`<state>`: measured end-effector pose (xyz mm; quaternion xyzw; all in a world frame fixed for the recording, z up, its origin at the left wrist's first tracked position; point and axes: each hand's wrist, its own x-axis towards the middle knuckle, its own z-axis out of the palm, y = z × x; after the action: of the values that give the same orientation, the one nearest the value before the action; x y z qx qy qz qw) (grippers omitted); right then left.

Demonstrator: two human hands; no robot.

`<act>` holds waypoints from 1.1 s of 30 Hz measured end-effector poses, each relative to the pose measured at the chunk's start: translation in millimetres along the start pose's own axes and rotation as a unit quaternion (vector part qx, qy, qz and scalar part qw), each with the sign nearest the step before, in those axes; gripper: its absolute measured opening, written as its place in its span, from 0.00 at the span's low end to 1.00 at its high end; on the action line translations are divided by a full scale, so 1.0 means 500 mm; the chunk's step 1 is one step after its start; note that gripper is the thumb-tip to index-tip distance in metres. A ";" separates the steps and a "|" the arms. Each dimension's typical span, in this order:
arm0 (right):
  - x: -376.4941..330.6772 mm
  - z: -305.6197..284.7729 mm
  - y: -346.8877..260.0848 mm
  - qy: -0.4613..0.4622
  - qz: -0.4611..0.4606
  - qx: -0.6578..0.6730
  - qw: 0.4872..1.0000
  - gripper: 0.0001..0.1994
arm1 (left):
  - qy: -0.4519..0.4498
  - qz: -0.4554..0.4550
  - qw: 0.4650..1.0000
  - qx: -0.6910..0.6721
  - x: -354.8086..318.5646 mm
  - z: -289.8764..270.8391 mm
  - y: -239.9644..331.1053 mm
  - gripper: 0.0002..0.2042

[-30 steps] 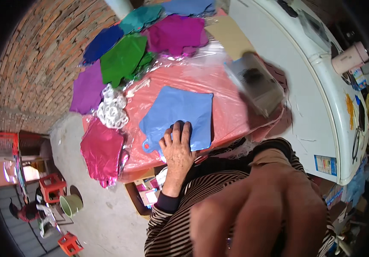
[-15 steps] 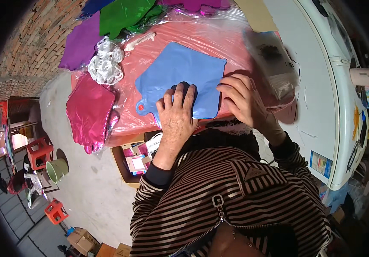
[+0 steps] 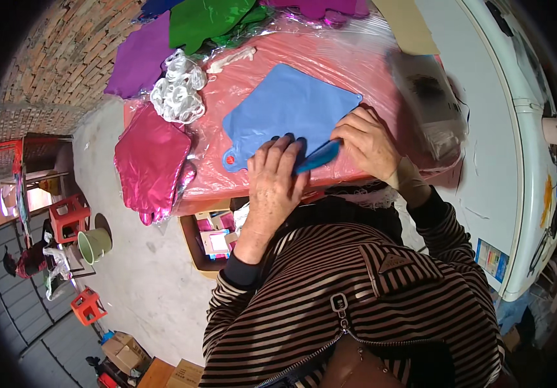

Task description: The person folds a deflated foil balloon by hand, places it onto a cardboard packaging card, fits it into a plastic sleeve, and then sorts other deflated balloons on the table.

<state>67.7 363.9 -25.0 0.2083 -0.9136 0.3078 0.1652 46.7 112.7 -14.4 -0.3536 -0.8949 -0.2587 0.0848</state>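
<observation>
A flat, many-sided blue piece (image 3: 285,103) of thin, smooth sheet lies before me on the red plastic-covered table (image 3: 201,184). It has a small rounded tab with a hole at its left corner. My left hand (image 3: 273,171) rests on its near part with the fingers laid out and pressing down. At the near right edge, my right hand (image 3: 370,142) pinches the sheet between thumb and fingers. Between my hands, that edge is lifted and curled over, showing a shinier, darker blue side. My right fingertips partly hide the right corner.
Left of the blue piece lie a shiny pink piece (image 3: 152,165) and a bundle of white cord (image 3: 180,90). Purple (image 3: 137,61) and green pieces (image 3: 207,22) are farther back. A clear plastic bag (image 3: 430,97) lies right, beside a white appliance (image 3: 485,129). An open cardboard box (image 3: 195,249) stands below.
My right hand has taken the near right edge of the blue piece and turned it up toward my left hand. The whole view has shifted slightly, so things appear farther right.
</observation>
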 end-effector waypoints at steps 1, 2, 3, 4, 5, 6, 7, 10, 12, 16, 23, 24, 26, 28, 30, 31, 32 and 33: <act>0.003 0.001 -0.001 0.007 0.005 0.006 1.000 0.05 | 0.027 -0.002 0.999 -0.028 -0.010 -0.001 -0.016 0.26; 0.006 0.003 0.000 0.008 0.005 0.007 1.000 0.05 | 0.054 -0.003 0.997 -0.056 -0.019 -0.003 -0.031 0.21; 0.010 0.006 0.001 0.003 0.015 0.012 1.000 0.04 | 0.054 -0.003 0.997 -0.055 -0.031 -0.006 -0.044 0.21; 0.013 0.006 0.004 -0.003 0.026 0.016 1.000 0.03 | 0.066 -0.032 0.995 -0.061 -0.039 -0.011 -0.054 0.16; 0.015 0.007 0.006 -0.008 0.037 0.019 0.999 0.05 | 0.078 -0.061 0.993 -0.068 -0.047 -0.015 -0.063 0.12; 0.017 0.009 0.007 -0.008 0.037 0.018 0.999 0.05 | 0.090 -0.090 0.989 -0.074 -0.051 -0.014 -0.069 0.08; 0.021 0.012 0.007 -0.007 0.042 -0.005 0.999 0.06 | 0.091 -0.090 0.989 -0.075 -0.052 -0.008 -0.075 0.08; 0.036 0.023 0.002 -0.005 0.048 -0.049 0.998 0.08 | 0.083 -0.137 0.987 0.022 -0.047 0.000 -0.086 0.07; 0.046 0.027 -0.004 -0.011 0.072 -0.073 0.995 0.08 | 0.090 -0.129 0.987 0.037 -0.038 0.005 -0.092 0.07; 0.052 0.027 -0.007 -0.005 0.082 -0.097 0.992 0.08 | 0.103 -0.114 0.986 0.067 -0.023 0.015 -0.095 0.09; 0.038 0.002 0.005 0.038 0.064 -0.053 0.996 0.06 | 0.087 -0.124 0.984 0.093 -0.018 0.012 -0.094 0.10; 0.035 -0.004 0.007 0.033 0.061 -0.048 0.996 0.06 | 0.087 -0.120 0.985 0.090 -0.018 0.011 -0.093 0.10; 0.035 -0.005 0.010 0.027 0.059 -0.043 0.997 0.06 | 0.086 -0.114 0.986 0.085 -0.018 0.009 -0.090 0.09; 0.036 0.003 0.015 0.031 0.060 -0.061 0.996 0.06 | 0.082 -0.117 0.986 0.084 -0.015 0.007 -0.090 0.09; 0.042 0.007 0.013 0.032 0.060 -0.070 0.995 0.06 | 0.075 -0.122 0.986 0.084 -0.012 0.003 -0.090 0.09; 0.047 0.010 0.011 0.038 0.063 -0.092 0.993 0.06 | 0.074 -0.123 0.986 0.084 -0.012 0.004 -0.090 0.09; 0.052 0.012 0.007 0.043 0.065 -0.114 0.990 0.06 | 0.076 -0.124 0.985 0.089 -0.013 0.005 -0.089 0.09; 0.055 0.015 0.004 0.048 0.067 -0.136 0.987 0.06 | 0.078 -0.126 0.985 0.093 -0.013 0.007 -0.087 0.09</act>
<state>41.8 353.3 -20.0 0.1067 -0.9498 0.2008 0.2150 21.9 83.8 -37.0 -0.2077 -0.9431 -0.2092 0.1538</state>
